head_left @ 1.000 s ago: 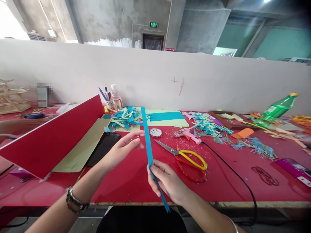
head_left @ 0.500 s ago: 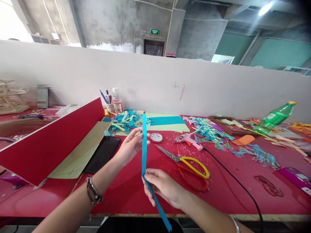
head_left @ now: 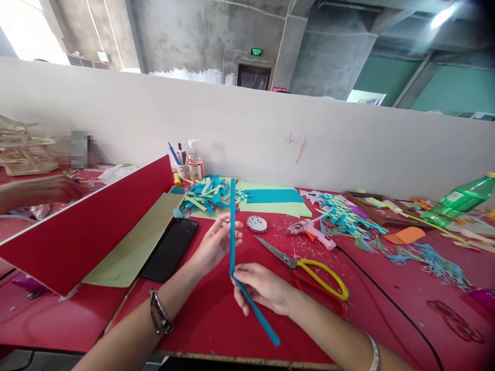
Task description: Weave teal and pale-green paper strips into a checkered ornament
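Note:
A long, narrow blue paper strip [head_left: 232,221] stands upright in front of me and bends sharply near its middle, its lower half slanting down to the right. My right hand [head_left: 265,288] pinches it at the bend between thumb and fingers. Higher up, my left hand [head_left: 218,242] is loosely curled around the strip, its fingertips showing past the right edge. Scissors [head_left: 286,257] with yellow and red handles lie on the red table right of my hands. Behind the strip is a heap of blue and pale green paper strips [head_left: 209,193].
A pink glue gun [head_left: 311,232] with a black cord and a round white disc [head_left: 257,223] lie beyond the scissors. Left are a black phone [head_left: 170,250] and a red board [head_left: 88,226]. Another person's hand [head_left: 46,190] is behind that board. A green bottle [head_left: 460,201] leans at right.
The strip has turned, showing a narrower face, and its lower end has swung up slightly. My left hand is slightly lower along it. The view has shifted left.

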A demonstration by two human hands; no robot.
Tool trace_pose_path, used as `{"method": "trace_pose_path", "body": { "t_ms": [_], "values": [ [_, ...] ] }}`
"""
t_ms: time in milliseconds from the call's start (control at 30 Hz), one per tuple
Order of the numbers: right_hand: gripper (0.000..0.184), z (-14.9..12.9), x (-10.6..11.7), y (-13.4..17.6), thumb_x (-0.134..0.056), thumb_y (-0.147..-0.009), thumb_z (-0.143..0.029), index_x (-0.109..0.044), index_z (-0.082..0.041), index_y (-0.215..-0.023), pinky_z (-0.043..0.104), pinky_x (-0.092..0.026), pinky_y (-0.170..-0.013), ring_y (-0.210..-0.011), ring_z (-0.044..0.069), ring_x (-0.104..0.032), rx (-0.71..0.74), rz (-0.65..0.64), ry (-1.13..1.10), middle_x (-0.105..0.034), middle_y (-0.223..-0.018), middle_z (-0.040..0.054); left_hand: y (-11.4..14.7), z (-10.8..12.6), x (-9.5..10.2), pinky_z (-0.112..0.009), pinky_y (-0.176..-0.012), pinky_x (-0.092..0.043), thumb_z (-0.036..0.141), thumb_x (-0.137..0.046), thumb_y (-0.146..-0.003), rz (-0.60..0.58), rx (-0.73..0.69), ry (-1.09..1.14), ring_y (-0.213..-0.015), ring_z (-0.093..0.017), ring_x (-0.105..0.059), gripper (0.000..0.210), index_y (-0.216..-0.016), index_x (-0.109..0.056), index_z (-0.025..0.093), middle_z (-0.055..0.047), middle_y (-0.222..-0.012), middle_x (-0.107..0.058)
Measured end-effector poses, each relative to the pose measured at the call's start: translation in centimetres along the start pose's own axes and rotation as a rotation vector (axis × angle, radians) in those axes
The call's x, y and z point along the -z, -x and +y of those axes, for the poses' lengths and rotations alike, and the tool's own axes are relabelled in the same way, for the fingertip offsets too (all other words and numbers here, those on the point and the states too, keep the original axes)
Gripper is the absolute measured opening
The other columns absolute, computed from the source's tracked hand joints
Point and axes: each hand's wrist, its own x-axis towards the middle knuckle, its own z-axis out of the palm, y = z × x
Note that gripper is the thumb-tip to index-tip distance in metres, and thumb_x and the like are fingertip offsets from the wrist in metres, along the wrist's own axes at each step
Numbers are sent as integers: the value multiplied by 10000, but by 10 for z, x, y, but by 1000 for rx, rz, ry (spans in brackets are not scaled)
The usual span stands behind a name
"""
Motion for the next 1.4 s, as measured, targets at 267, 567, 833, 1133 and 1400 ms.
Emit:
{"method": "trace_pose_path", "body": {
  "t_ms": [267, 567, 833, 1133, 1400],
  "values": [
    [350, -3, 13, -8, -570, -692, -486, -455, -155, -685, 201, -370, -410, -367, 86, -511, -5, -17, 35, -580, -475, -19, -6, -2, 9, -168, -571, -416, 363, -594, -748, 85, -78, -271, -570, -67, -547, 307, -967, -579, 148, 32, -644, -571],
    [343, -28, 35, 7, -512, -762, -508, -479, -199, -907, 233, -383, -594, -713, 108, -523, 480, 285, 261, -544, -820, 8, 5, -16, -6, -212, -506, -438, 404, -653, -679, -140, 97, -544, -467, -105, -572, 295, -677, -568, 121, -8, -563, -625],
    [279, -34, 43, 9, -586, -730, -443, -459, -210, -816, 222, -357, -528, -581, 87, -453, 611, 458, 227, -548, -725, -20, 15, -32, -12, -211, -464, -460, 453, -674, -637, -351, 374, -539, -454, -124, -598, 378, -745, -551, 112, -34, -573, -651],
    [268, -23, 40, 4, -572, -747, -431, -459, -190, -710, 223, -385, -547, -569, 89, -472, 573, 494, 182, -536, -635, -25, 13, -32, -13, -228, -471, -439, 573, -580, -654, -252, 287, -638, -439, -119, -561, 444, -684, -518, 135, -10, -527, -597],
    [267, -12, 21, 0, -549, -746, -433, -473, -188, -675, 238, -426, -518, -539, 100, -506, 435, 380, 390, -533, -604, -30, 5, -24, -10, -204, -485, -391, 471, -555, -722, 12, 28, -689, -457, -85, -489, 320, -688, -505, 157, 48, -532, -508]
  ]
}}
